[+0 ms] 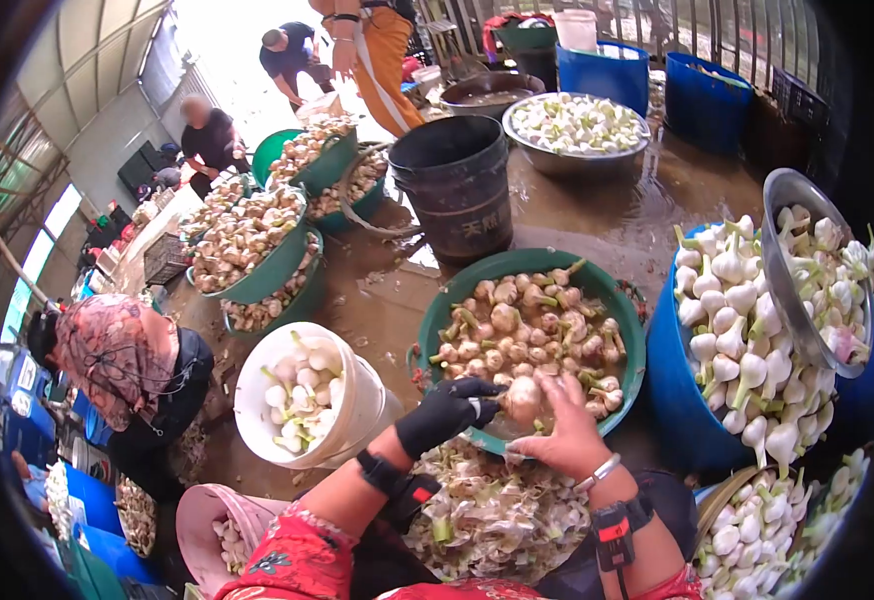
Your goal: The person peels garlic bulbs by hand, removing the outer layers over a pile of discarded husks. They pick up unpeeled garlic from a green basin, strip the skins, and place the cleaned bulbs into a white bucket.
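A wide green tub point(634, 352) of unpeeled garlic bulbs point(517, 325) in murky water stands in front of me. My left hand point(444, 412), in a black glove, is over its near rim with fingers drawn together. Something pale shows by its fingertips, too small to name. My right hand point(564, 425), bare with a bracelet at the wrist, curls its fingers and thumb round a large garlic bulb point(523, 399). Below the tub, a heap of peeled-off garlic skins point(497, 510) lies between my knees.
At left stands a white bucket point(247, 410) of peeled garlic, with a pink bucket point(197, 530) nearer me. A blue barrel point(669, 370) heaped with white bulbs is at right. Beyond the tub are a black bucket point(457, 190) and a metal basin point(577, 165). Several people work nearby.
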